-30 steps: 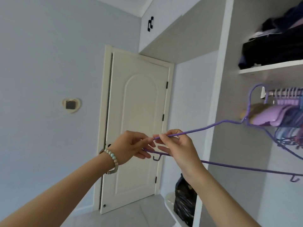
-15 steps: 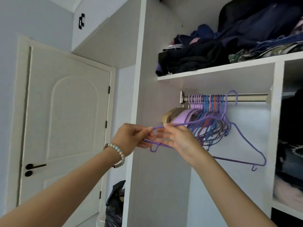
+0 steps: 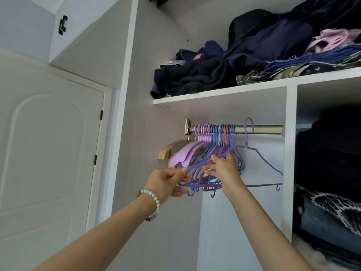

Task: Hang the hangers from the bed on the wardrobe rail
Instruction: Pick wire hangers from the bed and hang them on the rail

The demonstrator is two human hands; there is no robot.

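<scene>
1. Purple hanger (image 3: 263, 185): its hook sits over the wardrobe rail (image 3: 261, 129), apart from the hanger bunch (image 3: 218, 137) crowded at the rail's left end.
2. Left grip (image 3: 166, 182), a bead bracelet (image 3: 154, 196) on its wrist, pinches the hanger's left tip in front of the bunch.
3. Right grip (image 3: 224, 169) is closed on the hanger's upper left wire, just beside the left grip.
4. Folded clothes (image 3: 195, 79) are piled on the shelf (image 3: 214, 94) above the rail.
5. A white door (image 3: 48, 153) stands at left.
</scene>
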